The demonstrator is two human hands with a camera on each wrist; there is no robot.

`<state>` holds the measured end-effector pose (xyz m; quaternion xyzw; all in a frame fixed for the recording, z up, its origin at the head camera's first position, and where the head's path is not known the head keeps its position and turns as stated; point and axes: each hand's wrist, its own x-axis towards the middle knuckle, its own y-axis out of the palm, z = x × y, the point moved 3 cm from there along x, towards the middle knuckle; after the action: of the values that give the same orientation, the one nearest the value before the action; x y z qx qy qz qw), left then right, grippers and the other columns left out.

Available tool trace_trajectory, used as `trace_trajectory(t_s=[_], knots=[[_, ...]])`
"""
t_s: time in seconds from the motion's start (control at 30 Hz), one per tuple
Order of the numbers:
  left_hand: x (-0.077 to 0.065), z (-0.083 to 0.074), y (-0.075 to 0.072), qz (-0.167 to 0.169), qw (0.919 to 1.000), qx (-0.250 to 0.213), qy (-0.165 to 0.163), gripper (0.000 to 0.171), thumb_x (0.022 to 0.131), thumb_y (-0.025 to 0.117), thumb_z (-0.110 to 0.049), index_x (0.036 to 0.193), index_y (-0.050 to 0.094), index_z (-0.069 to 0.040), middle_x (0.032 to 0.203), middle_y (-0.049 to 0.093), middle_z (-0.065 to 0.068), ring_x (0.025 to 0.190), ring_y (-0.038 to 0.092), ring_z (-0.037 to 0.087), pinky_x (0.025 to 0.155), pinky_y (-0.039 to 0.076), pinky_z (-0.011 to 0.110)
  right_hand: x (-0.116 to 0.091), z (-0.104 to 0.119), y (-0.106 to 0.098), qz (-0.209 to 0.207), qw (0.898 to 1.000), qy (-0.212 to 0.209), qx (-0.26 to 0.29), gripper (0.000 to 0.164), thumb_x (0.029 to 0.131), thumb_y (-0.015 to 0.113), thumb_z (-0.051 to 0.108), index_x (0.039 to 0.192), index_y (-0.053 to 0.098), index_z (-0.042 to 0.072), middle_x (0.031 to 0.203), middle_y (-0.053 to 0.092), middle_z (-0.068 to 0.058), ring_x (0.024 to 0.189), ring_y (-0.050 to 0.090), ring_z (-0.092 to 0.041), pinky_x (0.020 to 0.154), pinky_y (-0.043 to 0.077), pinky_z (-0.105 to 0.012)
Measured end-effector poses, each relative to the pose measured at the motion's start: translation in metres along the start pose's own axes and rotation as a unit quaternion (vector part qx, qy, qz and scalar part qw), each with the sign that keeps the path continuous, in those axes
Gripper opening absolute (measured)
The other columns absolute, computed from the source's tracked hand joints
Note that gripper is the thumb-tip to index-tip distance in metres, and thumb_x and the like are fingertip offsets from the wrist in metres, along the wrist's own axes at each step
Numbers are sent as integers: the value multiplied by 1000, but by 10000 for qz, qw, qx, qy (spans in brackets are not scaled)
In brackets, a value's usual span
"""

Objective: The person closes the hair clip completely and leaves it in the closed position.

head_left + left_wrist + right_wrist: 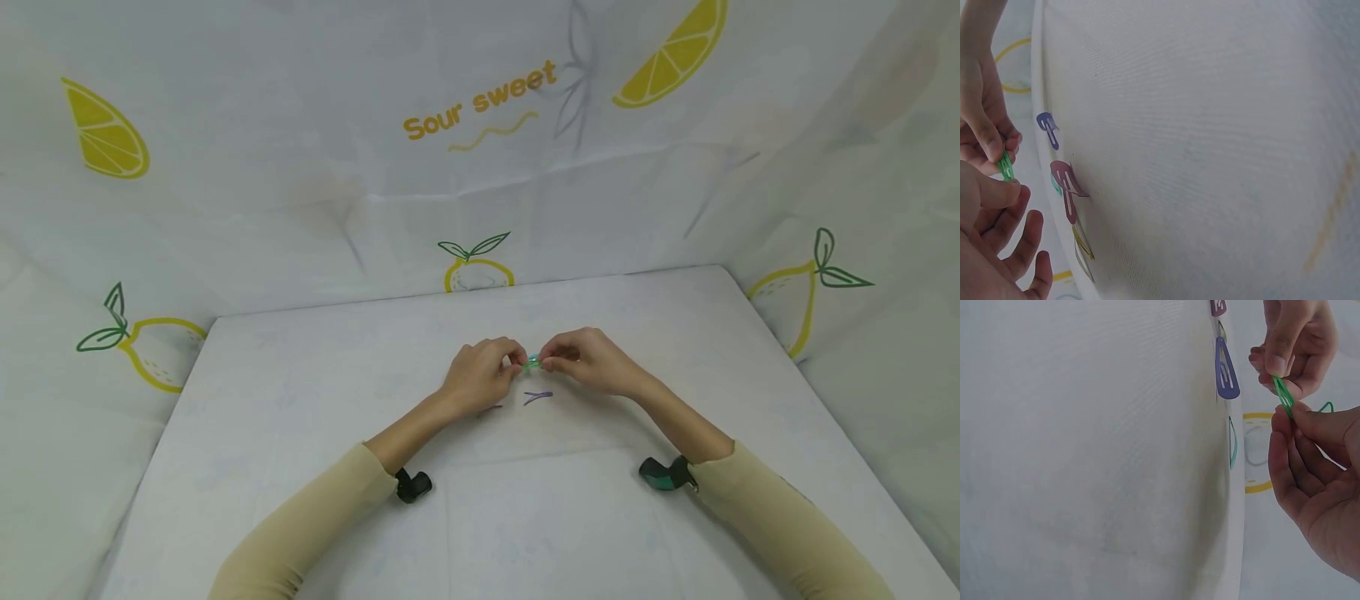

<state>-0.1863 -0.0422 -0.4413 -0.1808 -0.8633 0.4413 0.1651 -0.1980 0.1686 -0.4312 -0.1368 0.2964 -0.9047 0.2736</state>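
A green snap hair clip (531, 364) is held above the table between both hands. At one end my left hand (483, 372) pinches it with thumb and fingertips; in the left wrist view that hand's other fingers are loosely bent. My right hand (588, 360) pinches the other end between thumb and forefinger. Beyond the right thumb a thin green loop (1327, 407) sticks out in the right wrist view. Just below the hands lies a purple snap clip (537, 397). Fingertips cover part of the green clip.
On the white table (555, 517) lie a mauve clip (1066, 187), a yellow clip (1084, 242) and a teal clip (1233, 444). Dark wrist straps with camera mounts (412, 486) sit at the sleeves. A lemon-print cloth (300, 167) hangs behind the table.
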Motion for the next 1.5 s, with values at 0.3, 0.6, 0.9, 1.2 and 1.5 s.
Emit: trace_trajectory(t_s=[0.3, 0.6, 0.9, 1.2, 1.5], knots=[[1, -1, 0, -48, 10000, 5, 34, 9, 102, 71, -11, 104, 76, -18, 93, 76, -5, 79, 61, 10, 74, 45, 30, 0, 2, 1, -56, 10000, 42, 6, 6, 100, 75, 4, 104, 80, 1, 101, 82, -16, 91, 76, -28, 84, 61, -23], [0, 3, 0, -77, 9999, -60, -61, 5, 103, 73, -17, 105, 77, -19, 96, 77, -4, 79, 63, 10, 72, 47, 28, 1, 3, 2, -26, 9999, 81, -90, 6, 100, 75, 3, 103, 79, 1, 100, 82, -16, 90, 77, -26, 83, 62, -25], [-1, 3, -1, -145, 9998, -127, -22, 7, 101, 74, -15, 106, 78, -19, 102, 79, -5, 85, 66, 11, 73, 51, 27, 1, 2, 1, -70, 9995, 295, 7, 6, 101, 74, 5, 103, 79, 3, 101, 81, -16, 92, 78, -28, 84, 61, -24], [-1, 0, -4, -165, 9996, -203, 80, 9, 98, 78, -14, 106, 77, -18, 102, 79, -6, 87, 66, 13, 76, 51, 27, 1, -2, 2, -132, 9979, 614, 145, 6, 101, 74, 8, 103, 79, 7, 102, 82, -12, 95, 77, -23, 86, 60, -22], [1, 1, -2, -202, 9996, -115, 150, 7, 97, 82, -18, 101, 77, -20, 96, 77, -7, 79, 60, 9, 70, 46, 24, 1, -2, 3, -52, 9966, 737, 372, 7, 102, 72, 8, 104, 78, 6, 100, 82, -13, 93, 79, -24, 84, 59, -22]])
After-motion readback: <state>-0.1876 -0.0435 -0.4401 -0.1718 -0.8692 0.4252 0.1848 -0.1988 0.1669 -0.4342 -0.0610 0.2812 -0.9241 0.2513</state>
